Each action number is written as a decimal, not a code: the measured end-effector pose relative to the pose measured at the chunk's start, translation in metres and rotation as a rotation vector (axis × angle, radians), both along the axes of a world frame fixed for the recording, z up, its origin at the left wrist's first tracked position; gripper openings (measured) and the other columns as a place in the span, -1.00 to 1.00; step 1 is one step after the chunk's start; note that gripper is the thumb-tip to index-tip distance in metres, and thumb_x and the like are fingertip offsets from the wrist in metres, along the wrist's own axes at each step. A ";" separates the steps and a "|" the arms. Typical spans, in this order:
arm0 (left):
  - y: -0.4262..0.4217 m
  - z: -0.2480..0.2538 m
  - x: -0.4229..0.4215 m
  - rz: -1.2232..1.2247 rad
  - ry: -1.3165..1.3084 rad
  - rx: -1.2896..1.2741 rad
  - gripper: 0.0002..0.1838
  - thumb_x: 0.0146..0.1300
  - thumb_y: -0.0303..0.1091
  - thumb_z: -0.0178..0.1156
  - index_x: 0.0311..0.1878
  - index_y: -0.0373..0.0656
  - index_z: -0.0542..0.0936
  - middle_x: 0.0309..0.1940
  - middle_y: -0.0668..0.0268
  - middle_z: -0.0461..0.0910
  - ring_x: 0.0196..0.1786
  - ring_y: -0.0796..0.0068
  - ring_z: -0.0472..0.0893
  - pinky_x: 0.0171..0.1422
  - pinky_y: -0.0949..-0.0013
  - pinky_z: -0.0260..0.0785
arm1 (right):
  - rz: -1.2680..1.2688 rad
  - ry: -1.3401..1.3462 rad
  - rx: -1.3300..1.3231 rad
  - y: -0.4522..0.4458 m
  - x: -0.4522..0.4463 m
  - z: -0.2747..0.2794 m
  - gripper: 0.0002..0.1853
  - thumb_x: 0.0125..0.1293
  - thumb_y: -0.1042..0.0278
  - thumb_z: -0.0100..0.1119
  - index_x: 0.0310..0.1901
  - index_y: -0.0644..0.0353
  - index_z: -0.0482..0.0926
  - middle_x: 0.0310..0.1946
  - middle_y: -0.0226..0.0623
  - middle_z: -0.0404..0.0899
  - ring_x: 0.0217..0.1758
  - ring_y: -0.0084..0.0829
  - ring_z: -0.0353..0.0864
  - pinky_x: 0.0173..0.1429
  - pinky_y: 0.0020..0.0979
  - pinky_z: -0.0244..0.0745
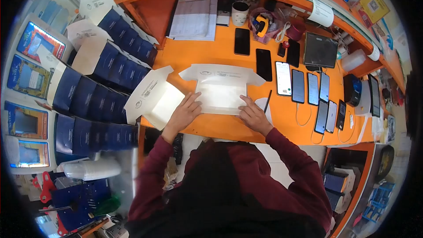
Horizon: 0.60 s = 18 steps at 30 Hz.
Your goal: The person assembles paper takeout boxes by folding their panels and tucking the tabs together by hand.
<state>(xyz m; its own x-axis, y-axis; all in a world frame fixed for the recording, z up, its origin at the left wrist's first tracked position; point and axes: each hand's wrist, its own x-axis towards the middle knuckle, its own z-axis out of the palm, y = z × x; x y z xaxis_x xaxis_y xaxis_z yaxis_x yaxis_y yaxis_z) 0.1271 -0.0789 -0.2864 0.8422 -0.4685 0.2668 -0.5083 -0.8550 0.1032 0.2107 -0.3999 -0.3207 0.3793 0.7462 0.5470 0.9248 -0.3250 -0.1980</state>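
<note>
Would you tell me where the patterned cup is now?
In the head view, the patterned cup stands upper centre, between the papers and the pink basket.

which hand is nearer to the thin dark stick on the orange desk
Right. The right hand is at the middle open box's right side, just beside the stick; the left hand is at the box's left side, farther from the stick.

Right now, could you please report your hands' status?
Left hand and right hand at opposite sides of open white-lined box. Second open box close beside left hand.
</note>
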 end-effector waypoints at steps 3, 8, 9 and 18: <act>-0.004 -0.005 -0.026 0.307 -0.098 -0.235 -0.59 0.27 -0.21 0.35 0.08 -0.23 0.55 0.22 0.09 0.44 0.51 -0.04 0.23 0.56 -0.08 0.04 | -0.026 0.062 -0.056 -0.003 -0.001 0.013 -0.75 0.22 0.31 0.43 -0.25 0.16 0.51 0.01 -0.25 0.57 0.50 -0.02 0.33 0.57 0.18 0.21; 0.011 -0.043 -0.088 1.257 -0.436 -0.452 -0.54 0.25 -0.41 0.27 0.23 -0.20 0.51 0.38 -0.18 0.25 0.46 -0.13 0.19 0.52 -0.02 0.01 | -0.143 0.178 -0.069 -0.010 -0.004 0.010 -0.74 0.23 0.27 0.43 -0.13 0.12 0.57 0.17 -0.23 0.54 0.58 -0.06 0.21 0.63 0.26 -0.05; 0.019 -0.047 -0.093 1.313 -0.389 -0.383 -0.54 0.23 -0.48 0.24 0.23 -0.19 0.51 0.35 -0.17 0.29 0.43 -0.10 0.25 0.49 0.03 0.07 | -0.143 0.201 -0.056 -0.010 -0.003 0.012 -0.72 0.23 0.27 0.43 -0.09 0.12 0.58 0.19 -0.22 0.53 0.58 -0.04 0.20 0.63 0.25 -0.05; 0.049 -0.049 -0.123 1.241 -0.281 -0.864 -0.36 0.10 -0.83 -0.11 0.31 -0.32 0.44 0.27 -0.10 0.49 0.41 0.04 0.47 0.46 0.25 0.25 | -0.178 0.329 0.249 0.013 -0.017 0.042 -0.52 0.19 0.33 0.43 0.14 0.19 0.55 0.27 -0.05 0.44 0.57 0.07 0.18 0.59 0.16 0.09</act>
<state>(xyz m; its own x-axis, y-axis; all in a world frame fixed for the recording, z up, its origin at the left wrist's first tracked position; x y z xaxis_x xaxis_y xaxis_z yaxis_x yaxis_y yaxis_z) 0.0045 -0.0297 -0.3355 0.4502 0.8442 0.2910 0.3692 -0.4727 0.8001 0.1939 -0.3867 -0.2788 0.6739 0.5143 0.5304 0.7334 -0.3785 -0.5647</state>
